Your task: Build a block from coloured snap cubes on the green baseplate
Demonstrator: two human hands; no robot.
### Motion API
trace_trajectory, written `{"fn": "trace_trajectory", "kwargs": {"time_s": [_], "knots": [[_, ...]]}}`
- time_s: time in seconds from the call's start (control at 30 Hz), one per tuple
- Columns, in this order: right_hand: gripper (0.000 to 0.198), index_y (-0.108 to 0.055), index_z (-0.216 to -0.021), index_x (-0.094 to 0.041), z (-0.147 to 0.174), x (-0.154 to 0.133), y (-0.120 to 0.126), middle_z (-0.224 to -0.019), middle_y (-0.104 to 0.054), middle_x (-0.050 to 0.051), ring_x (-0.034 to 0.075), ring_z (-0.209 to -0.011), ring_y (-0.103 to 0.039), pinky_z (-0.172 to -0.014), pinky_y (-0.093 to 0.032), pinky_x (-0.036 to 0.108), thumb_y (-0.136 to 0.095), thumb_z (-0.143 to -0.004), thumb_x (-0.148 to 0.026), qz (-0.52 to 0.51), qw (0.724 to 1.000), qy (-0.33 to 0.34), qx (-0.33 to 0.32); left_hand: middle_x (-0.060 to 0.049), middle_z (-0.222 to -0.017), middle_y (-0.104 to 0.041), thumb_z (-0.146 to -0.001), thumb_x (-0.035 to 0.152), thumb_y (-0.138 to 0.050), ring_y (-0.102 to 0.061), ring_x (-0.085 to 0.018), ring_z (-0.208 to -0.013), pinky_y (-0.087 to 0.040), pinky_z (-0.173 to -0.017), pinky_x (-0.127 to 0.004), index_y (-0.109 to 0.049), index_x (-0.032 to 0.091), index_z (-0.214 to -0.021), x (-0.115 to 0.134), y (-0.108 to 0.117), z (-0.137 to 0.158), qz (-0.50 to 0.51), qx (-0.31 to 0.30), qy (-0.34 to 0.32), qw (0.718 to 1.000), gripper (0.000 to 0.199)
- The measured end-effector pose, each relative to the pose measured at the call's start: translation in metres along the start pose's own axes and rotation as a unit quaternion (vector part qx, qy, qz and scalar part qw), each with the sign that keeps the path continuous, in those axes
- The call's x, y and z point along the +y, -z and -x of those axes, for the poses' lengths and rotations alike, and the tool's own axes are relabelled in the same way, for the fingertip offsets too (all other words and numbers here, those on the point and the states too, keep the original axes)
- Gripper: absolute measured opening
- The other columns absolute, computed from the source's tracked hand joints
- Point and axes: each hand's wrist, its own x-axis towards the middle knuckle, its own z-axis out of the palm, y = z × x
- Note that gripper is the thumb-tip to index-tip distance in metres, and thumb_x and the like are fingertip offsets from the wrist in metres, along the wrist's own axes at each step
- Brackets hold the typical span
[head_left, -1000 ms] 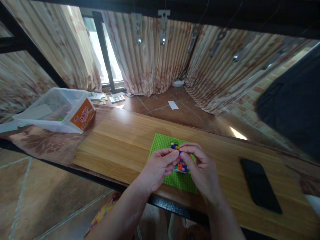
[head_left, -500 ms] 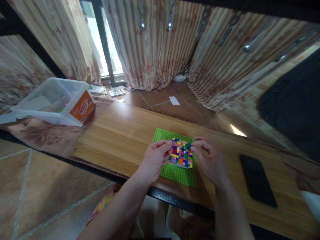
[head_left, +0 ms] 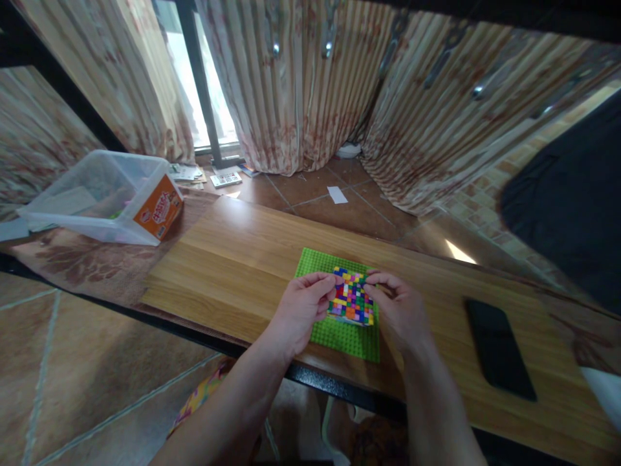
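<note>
A block of small multicoloured building bricks (head_left: 352,303) stands on a green studded baseplate (head_left: 334,340). At its left edge, my left hand (head_left: 305,304) is closed, thumb and forefinger pinched at the upper left corner and the other fingers curled along the side. My right hand (head_left: 402,307) is closed in a pinch over the upper right part of the block. Whatever lies between the right fingertips is too small to make out.
A black phone (head_left: 499,349) lies to the right on the wooden table (head_left: 218,265). At the far left stands a clear plastic bin (head_left: 97,226) with an orange label. Papers (head_left: 226,179) lie on the tiled floor beyond, before long curtains (head_left: 310,103). Dark cloth (head_left: 572,194) fills the right side.
My right hand has shifted left, its fingertips moving from the block's right edge onto its upper right part. My left hand and the baseplate have stayed in place.
</note>
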Motion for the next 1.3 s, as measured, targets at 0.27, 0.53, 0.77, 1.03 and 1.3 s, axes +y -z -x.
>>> {"fn": "trace_trajectory", "kwargs": {"time_s": [0.27,0.53,0.77,1.03,1.3], "knots": [[0.020,-0.066,-0.072,-0.021,0.002,-0.001,-0.010,-0.089,-0.070,0.001,0.018,-0.082,-0.063,-0.077,-0.050,0.034,-0.079,-0.058,-0.026,-0.179,0.978,-0.107,0.030,0.005,-0.058,-0.047,-0.068,0.028,-0.075,-0.026,0.001,-0.041,-0.009,-0.041,-0.018,-0.068,0.011,-0.077,0.000,0.002,0.001,0.003,-0.004,-0.003,1.000,0.020],[0.019,-0.066,-0.072,-0.020,0.002,0.001,-0.014,-0.083,-0.070,-0.001,0.015,-0.077,-0.063,-0.074,-0.050,0.031,-0.078,-0.058,-0.023,-0.204,0.971,-0.123,0.030,0.004,-0.058,-0.049,-0.069,0.028,-0.076,-0.031,0.000,-0.042,-0.016,-0.040,-0.016,-0.068,0.011,-0.079,-0.002,0.004,-0.001,0.002,0.008,-0.009,1.000,0.021],[0.022,-0.068,-0.077,-0.021,0.001,0.002,-0.005,-0.097,-0.072,0.004,0.021,-0.090,-0.065,-0.083,-0.051,0.039,-0.081,-0.062,-0.032,-0.185,0.979,-0.086,0.010,-0.004,-0.070,-0.063,-0.082,0.028,-0.066,-0.054,-0.006,-0.056,-0.044,-0.053,-0.015,-0.068,0.009,-0.086,0.001,0.001,-0.001,0.044,0.039,-0.014,0.998,0.020],[0.009,-0.072,-0.088,-0.026,0.008,-0.021,-0.007,-0.113,-0.065,0.005,0.022,-0.111,-0.060,-0.099,-0.044,0.046,-0.066,-0.083,-0.030,-0.037,0.993,0.100,0.052,-0.015,-0.094,-0.070,-0.094,0.042,-0.047,-0.068,-0.017,-0.083,-0.055,-0.079,-0.028,-0.064,0.009,-0.097,0.007,-0.005,0.000,0.104,0.001,0.036,0.994,0.037],[0.022,-0.068,-0.110,-0.030,0.021,-0.041,-0.020,-0.129,-0.055,0.007,0.025,-0.120,-0.052,-0.099,-0.045,0.047,-0.056,-0.092,-0.029,0.152,0.960,0.217,-0.090,-0.007,-0.087,-0.065,-0.094,0.043,-0.048,-0.060,-0.011,-0.071,-0.051,-0.070,-0.022,-0.065,0.011,-0.099,0.003,-0.004,0.001,0.127,-0.041,0.039,0.990,0.037]]}}
